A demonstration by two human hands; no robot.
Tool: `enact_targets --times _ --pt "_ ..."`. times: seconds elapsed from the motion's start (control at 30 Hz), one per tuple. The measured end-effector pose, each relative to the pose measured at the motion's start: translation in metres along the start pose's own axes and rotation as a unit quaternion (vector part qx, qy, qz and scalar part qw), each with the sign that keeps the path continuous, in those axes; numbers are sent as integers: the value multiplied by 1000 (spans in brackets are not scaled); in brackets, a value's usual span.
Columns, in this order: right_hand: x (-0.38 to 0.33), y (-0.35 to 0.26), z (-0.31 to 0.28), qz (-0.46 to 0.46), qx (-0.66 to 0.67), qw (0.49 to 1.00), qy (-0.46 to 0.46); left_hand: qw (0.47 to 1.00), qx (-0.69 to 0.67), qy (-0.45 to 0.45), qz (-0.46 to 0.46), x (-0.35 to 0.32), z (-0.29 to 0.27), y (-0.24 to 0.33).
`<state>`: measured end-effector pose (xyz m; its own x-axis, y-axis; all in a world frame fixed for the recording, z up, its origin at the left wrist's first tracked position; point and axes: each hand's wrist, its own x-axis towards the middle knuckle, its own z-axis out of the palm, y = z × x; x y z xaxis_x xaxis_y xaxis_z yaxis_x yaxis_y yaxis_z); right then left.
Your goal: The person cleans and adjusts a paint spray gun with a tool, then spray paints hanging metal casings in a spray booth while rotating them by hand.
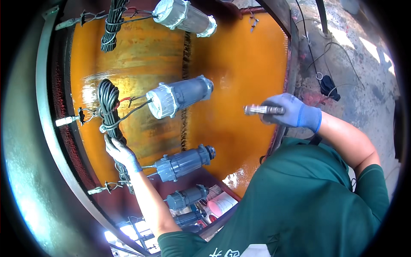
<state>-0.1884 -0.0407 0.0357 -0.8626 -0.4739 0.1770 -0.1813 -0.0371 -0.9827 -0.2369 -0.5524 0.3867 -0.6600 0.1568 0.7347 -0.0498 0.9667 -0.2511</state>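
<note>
In the head view the person leaned over a large round tank whose inner wall (239, 73) was glossy orange. The left hand (121, 153), gloved, was at a hanging coil of dark cable (109, 105); its fingers were curled about the lower strands of the coil, pressed together rather than spread, though how firmly they gripped I could not tell. The coil hung from a wire hook (85, 115) at the tank's rim (43, 128), and thin leads ran from it to a grey cylindrical fitting (177, 97) just beside it. More such fittings sat in a row along the wall, one above (184, 17) and one below (184, 162), and a second coil (112, 25) hung near the top.

The right hand (291, 112), in a blue glove, was held out over the orange wall, its fingers wrapped shut round a short metal rod (261, 110), whose free end stuck out to the left.

The cable looked flexible and fairly light; a bundle of that kind would likely sag and slide apart unless taken round the whole bunch, near its tie. The rod looked stiff, smooth and heavy for its size; it would probably slip in a glove if pinched at the tip, so a full fist at mid-length seemed the safer hold.
</note>
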Motion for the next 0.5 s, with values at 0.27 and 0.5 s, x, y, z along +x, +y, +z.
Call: enact_targets --times 0.27,0.5 --pt "-9 0 -1 -40 23 998 37 999 -23 -8 -34 3 11 -6" --pt "-8 -4 -7 -5 34 998 60 995 -71 13 -66 10 26 -12"
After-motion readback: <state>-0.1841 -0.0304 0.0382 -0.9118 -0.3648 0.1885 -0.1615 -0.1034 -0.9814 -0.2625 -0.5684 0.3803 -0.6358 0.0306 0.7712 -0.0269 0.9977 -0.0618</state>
